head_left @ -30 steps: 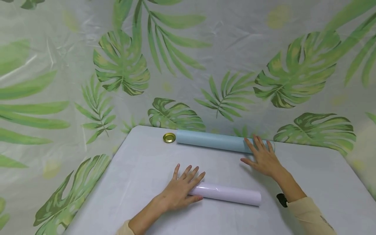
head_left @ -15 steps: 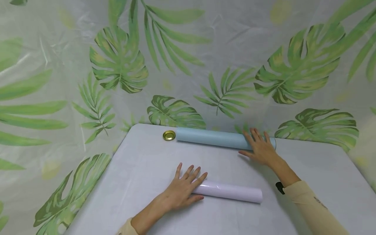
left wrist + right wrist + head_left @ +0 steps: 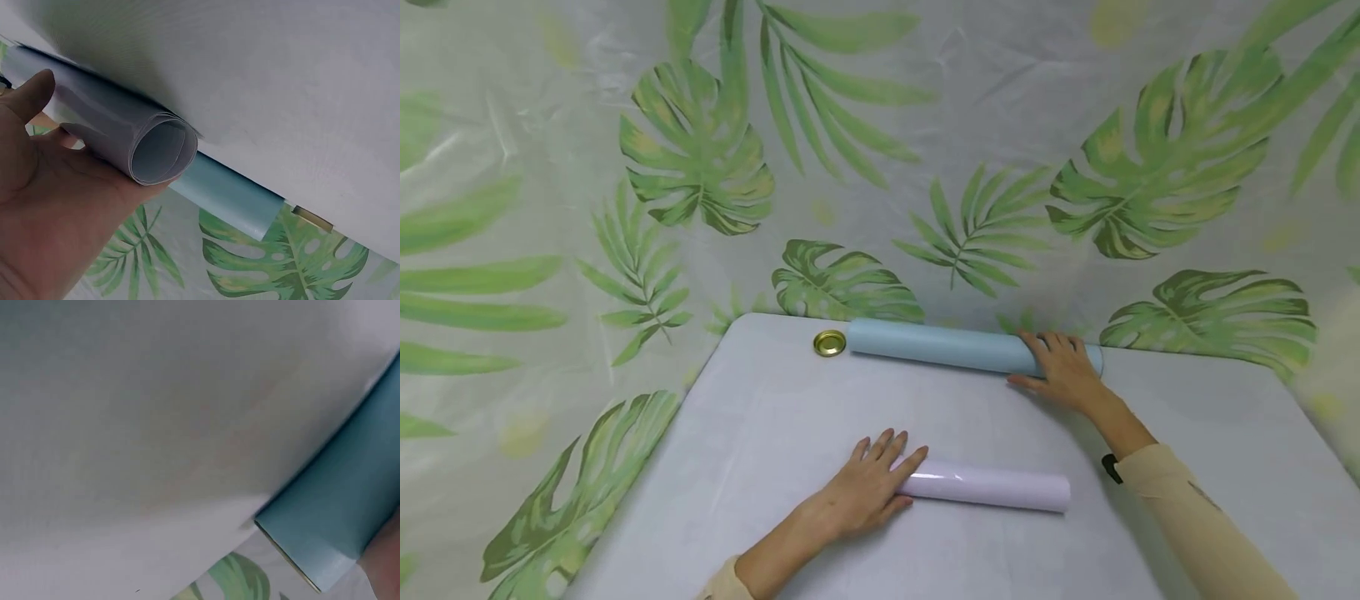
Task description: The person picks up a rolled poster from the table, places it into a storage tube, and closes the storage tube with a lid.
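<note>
Lying left-to-right mid-table, the lilac roll (image 3: 988, 486) nearly parallels the blue roll (image 3: 936, 345) at the rear of the table (image 3: 760, 408). Left hand (image 3: 862, 493) rests straight-fingered on lilac; right hand (image 3: 1062, 373) spans blue, grip indeterminable.

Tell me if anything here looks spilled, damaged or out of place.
Nothing looks spilled or damaged. The gold dish by the blue roll, near the far left corner of the table, seems slightly odd: it matches neither that nor the lavender roll.
</note>
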`<action>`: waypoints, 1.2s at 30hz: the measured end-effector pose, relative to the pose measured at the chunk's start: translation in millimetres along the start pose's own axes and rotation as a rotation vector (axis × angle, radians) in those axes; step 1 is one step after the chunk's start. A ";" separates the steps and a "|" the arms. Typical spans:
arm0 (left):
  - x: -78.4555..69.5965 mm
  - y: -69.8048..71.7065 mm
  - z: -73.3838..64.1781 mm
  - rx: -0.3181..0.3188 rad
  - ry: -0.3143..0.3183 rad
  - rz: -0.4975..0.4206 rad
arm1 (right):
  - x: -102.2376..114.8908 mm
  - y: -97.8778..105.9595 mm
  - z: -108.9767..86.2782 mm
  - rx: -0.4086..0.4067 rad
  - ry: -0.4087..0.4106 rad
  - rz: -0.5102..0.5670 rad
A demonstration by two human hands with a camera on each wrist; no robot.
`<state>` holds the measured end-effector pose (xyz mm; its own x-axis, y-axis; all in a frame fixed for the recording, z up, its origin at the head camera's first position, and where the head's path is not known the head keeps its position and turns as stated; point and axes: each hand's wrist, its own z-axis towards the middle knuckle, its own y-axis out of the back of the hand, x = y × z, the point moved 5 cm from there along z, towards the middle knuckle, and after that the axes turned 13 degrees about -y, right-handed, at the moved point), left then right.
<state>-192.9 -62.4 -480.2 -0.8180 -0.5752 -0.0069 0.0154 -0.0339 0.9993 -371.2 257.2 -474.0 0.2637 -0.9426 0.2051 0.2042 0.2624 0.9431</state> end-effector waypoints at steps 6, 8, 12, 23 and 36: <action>1.4 5.3 0.4 -0.040 -0.032 0.020 | -3.0 2.0 10.3 -0.022 -0.033 -0.039; 2.3 6.5 1.3 -0.047 -0.041 0.016 | -3.9 2.6 11.4 -0.021 -0.039 -0.047; 3.2 6.4 2.0 -0.071 -0.064 0.039 | -3.3 2.2 13.3 -0.017 -0.024 -0.035; 2.3 6.4 -6.3 -0.163 -0.028 0.085 | 5.3 3.8 4.6 -0.002 -0.026 -0.027; 25.1 13.6 -21.8 -0.179 0.030 -0.051 | -8.3 52.6 -43.2 -0.287 0.096 -0.032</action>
<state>-200.6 -95.1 -467.5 -0.8027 -0.5933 -0.0611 0.0786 -0.2068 0.9752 -321.9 287.7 -437.4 0.3381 -0.9310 0.1378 0.4686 0.2935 0.8332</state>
